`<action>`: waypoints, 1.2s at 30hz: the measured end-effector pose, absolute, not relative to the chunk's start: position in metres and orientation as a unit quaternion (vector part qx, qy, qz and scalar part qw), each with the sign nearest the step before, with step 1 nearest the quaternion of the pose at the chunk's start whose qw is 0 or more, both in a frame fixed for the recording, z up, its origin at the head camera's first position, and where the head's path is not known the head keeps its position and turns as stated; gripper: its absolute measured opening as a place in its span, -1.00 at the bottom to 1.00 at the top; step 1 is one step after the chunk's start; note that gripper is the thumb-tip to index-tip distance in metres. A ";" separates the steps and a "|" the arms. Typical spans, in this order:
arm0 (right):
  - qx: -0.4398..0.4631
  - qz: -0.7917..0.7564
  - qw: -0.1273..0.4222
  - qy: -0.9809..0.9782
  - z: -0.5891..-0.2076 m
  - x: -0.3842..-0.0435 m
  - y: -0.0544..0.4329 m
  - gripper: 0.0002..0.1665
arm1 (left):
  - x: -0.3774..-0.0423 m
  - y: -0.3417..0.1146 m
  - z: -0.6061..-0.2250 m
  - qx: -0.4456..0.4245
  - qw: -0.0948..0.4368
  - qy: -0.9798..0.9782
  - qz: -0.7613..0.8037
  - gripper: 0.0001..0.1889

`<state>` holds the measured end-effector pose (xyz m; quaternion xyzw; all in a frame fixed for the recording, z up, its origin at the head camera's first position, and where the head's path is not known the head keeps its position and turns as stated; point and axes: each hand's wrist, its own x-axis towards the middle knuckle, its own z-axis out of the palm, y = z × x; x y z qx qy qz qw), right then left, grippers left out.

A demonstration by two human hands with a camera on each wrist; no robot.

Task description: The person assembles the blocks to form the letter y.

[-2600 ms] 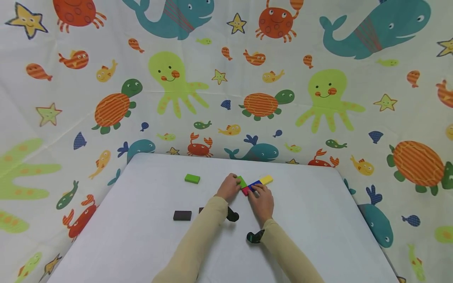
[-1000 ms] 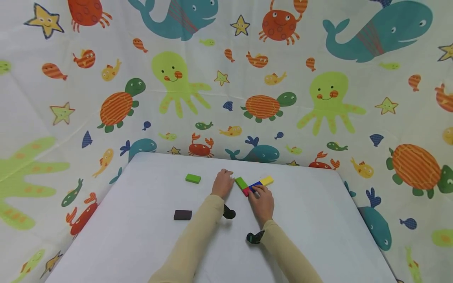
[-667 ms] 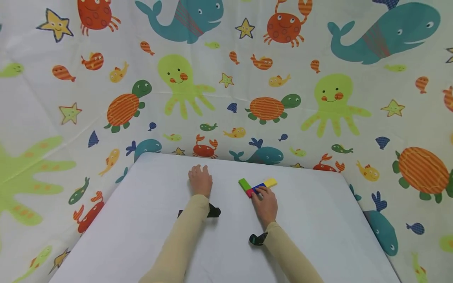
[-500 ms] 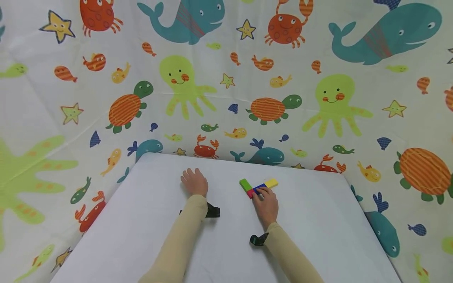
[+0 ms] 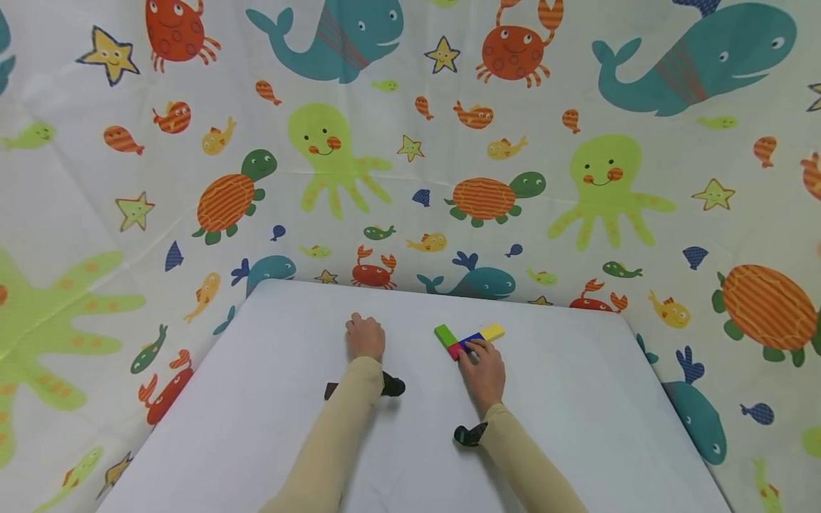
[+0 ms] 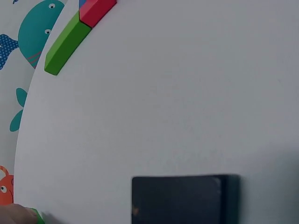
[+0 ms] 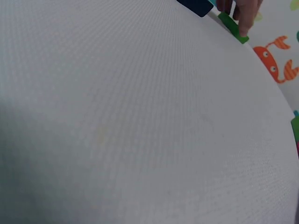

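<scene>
My left hand [image 5: 366, 338] pinches a loose green block [image 7: 233, 28] at the back left of the white table; in the head view the hand hides that block. My right hand [image 5: 484, 372] has its curled fingers about a blue block [image 5: 470, 340], with the thumb by a red block [image 5: 454, 350]. A second green block [image 5: 445, 336] runs back from the red one. Beyond the blue block lies a yellow block [image 5: 492, 332] in line with it. Together these blocks form an angled, touching row.
A black block [image 5: 330, 390] lies near my left forearm, partly covered by it; the left wrist view shows a dark block [image 6: 177, 200] up close. A white cloth [image 5: 410, 149] printed with sea animals hangs behind the table's back edge.
My left hand has let go of the green block in the row and moved left. Its fingers spread above the loose green block, then closed on it. The right hand stayed at the row.
</scene>
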<state>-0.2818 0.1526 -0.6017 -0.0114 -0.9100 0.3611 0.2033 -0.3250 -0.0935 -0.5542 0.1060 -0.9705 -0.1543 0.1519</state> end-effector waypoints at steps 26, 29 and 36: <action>-0.014 0.365 0.198 -0.910 -0.601 -0.283 0.152 -0.61 | -0.330 -0.072 -0.556 0.007 0.146 -0.938 -0.314 -0.89; -0.014 0.365 0.198 -0.910 -0.601 -0.283 0.151 -0.61 | -0.329 -0.071 -0.554 0.008 0.138 -0.939 -0.316 -0.89; -0.015 0.364 0.198 -0.910 -0.601 -0.284 0.152 -0.62 | -0.333 -0.069 -0.554 0.013 0.117 -0.941 -0.317 -0.89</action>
